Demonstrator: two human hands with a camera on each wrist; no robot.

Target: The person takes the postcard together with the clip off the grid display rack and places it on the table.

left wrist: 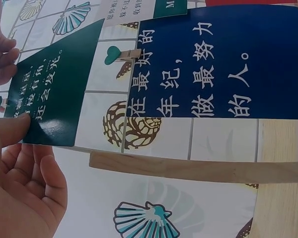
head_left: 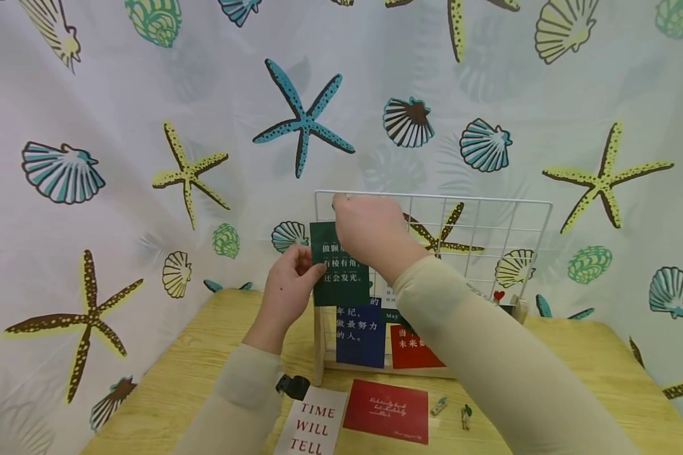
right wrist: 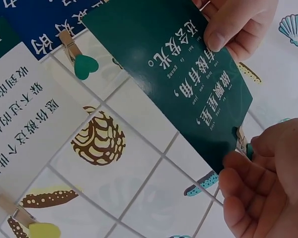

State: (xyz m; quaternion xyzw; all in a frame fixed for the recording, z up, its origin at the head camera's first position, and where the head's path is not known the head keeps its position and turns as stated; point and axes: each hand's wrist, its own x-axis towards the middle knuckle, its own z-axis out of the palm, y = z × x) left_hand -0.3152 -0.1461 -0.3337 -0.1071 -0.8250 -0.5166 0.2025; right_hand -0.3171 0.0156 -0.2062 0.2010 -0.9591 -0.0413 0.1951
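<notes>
At the left end of a white wire grid [head_left: 444, 198], a dark green card [head_left: 341, 291] with white lettering is held upright against the upper part of the mesh. The person's left hand [head_left: 287, 287] pinches its left edge, thumb on the printed face and fingers behind. The right hand [head_left: 370, 227] is at the card's top edge, thumb and forefinger pinching a small wooden clip with a green heart [right wrist: 242, 139]; whether the clip has caught the wire cannot be told.

Below the green card hangs a blue card [head_left: 360, 347], fastened by another green-heart clip [right wrist: 72, 47]. To its right are a white card with a green band [right wrist: 20, 104], held by a yellow-heart clip [right wrist: 20, 213], and, lower, a red card [head_left: 415, 354], partly hidden by the right sleeve.

On the near side of the grid, a white "TIME WILL TELL" card [head_left: 313, 420] lies on the wooden table [head_left: 216, 341], with a red script card [head_left: 386, 411] just right of it and two loose clips [head_left: 466, 417] farther right. A shell-and-starfish curtain [head_left: 205, 95] hangs on the far side.
</notes>
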